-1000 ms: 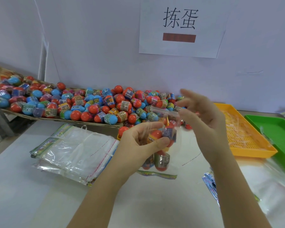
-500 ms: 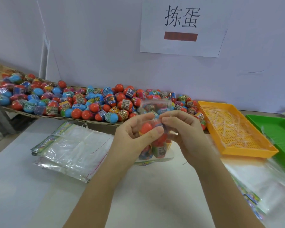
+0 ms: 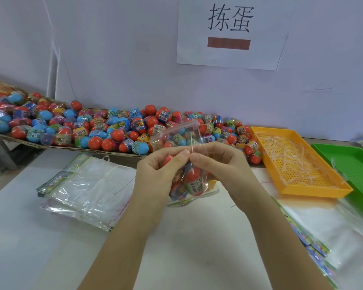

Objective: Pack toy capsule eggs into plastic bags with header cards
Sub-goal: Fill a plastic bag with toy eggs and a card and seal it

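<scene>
Only the head view here, so this is all from looking down over the hands.

Both hands are up in the middle of the white bench (image 3: pixel 197 248), working one clear plastic bag (image 3: pixel 194 185) that's already got capsule eggs in it. A red egg (image 3: pixel 194 174) with a printed band shows through the film, and a couple more sit under it. The left hand (image 3: pixel 159 170) has its fingers curled round the left side of the bag, with the thumb tip up at the neck. The right hand (image 3: pixel 220 164) pinches the film at the neck between thumb and forefinger, right against the left thumb. The bag's open flap (image 3: pixel 182 130) sticks up above both hands.

A big pile of loose eggs (image 3: pixel 92 128), red and blue, runs along the back edge on a sheet of cardboard (image 3: pixel 50 145). A stack of empty bags (image 3: pixel 88 189) with header cards lies flat toward the left edge. An orange tray (image 3: pixel 314 190) sits toward the back right with thin clear strips (image 3: pixel 289 155) scattered in it. A green tray (image 3: pixel 354 164) sits just beside it at the right edge. More flat bags (image 3: pixel 323 233) lie along the near right side. A paper sign (image 3: pixel 231 32) hangs on the wall behind.
</scene>
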Action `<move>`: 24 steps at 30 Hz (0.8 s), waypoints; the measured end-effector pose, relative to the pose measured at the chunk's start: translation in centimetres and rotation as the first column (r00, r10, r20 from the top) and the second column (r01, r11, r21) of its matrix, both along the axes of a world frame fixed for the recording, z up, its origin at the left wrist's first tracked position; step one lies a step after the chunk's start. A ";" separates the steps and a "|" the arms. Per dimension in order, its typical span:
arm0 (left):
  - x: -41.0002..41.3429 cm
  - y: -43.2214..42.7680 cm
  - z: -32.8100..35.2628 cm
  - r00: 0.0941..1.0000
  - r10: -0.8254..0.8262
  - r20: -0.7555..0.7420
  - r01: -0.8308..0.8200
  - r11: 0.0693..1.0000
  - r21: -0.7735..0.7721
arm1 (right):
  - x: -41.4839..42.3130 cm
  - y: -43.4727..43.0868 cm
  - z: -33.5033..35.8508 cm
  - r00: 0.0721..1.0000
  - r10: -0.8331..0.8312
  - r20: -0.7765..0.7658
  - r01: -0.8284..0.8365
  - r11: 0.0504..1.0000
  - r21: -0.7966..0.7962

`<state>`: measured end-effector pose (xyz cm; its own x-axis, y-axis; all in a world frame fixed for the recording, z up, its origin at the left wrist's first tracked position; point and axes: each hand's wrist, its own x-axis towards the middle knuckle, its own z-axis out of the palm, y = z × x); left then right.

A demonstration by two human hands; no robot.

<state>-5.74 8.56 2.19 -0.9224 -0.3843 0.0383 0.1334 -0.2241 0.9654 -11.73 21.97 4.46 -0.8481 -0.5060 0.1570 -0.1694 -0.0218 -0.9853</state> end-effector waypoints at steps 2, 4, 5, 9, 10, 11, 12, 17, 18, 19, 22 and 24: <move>0.0 0.0 0.2 1.000 -0.011 0.007 0.010 0.999 0.044 | 0.1 -0.1 -0.1 0.998 -0.053 -0.021 0.052 0.998 -0.031; 0.0 -0.1 0.4 0.999 -0.033 0.004 0.032 0.996 0.088 | 0.1 -0.2 0.0 0.995 -0.101 -0.001 0.101 0.993 -0.069; 0.0 0.0 0.4 0.999 -0.033 -0.010 0.033 0.993 0.113 | 0.0 -0.2 0.0 0.993 -0.119 0.017 0.120 0.989 -0.084; 0.2 -0.1 0.4 0.996 0.052 -0.073 -0.042 0.990 0.131 | 0.0 -0.2 0.1 0.988 -0.146 0.051 0.151 0.984 -0.094; 0.2 -0.1 0.3 0.995 0.065 -0.079 -0.054 0.989 0.134 | 0.0 -0.2 0.0 0.990 -0.131 0.058 0.136 0.986 -0.095; 0.2 -0.1 0.3 0.995 0.070 -0.077 -0.059 0.989 0.134 | 0.2 -0.3 0.1 0.991 -0.111 0.070 0.117 0.989 -0.089; 0.2 -0.1 0.4 0.995 0.072 -0.066 -0.063 0.990 0.122 | 0.2 -0.3 0.1 0.993 -0.092 0.073 0.098 0.992 -0.077; 0.2 0.1 0.7 0.998 0.040 -0.052 -0.035 0.995 0.088 | 0.1 -0.4 0.2 0.990 -0.124 0.064 0.130 0.988 -0.087; 0.3 0.1 0.7 0.997 0.046 -0.066 -0.039 0.994 0.104 | 0.1 -0.3 0.1 0.989 -0.136 0.050 0.140 0.986 -0.086; 0.3 0.1 0.8 0.994 0.064 -0.084 -0.053 0.991 0.125 | 0.1 -0.3 0.1 0.989 -0.140 0.037 0.143 0.987 -0.078; 0.3 0.0 0.9 0.981 0.152 -0.120 -0.132 0.978 0.161 | 0.0 -0.1 0.1 0.993 -0.121 0.009 0.121 0.991 -0.063; 0.4 0.0 0.9 0.974 0.185 -0.134 -0.163 0.974 0.159 | 0.1 -0.3 0.0 0.990 -0.141 -0.017 0.139 0.987 -0.076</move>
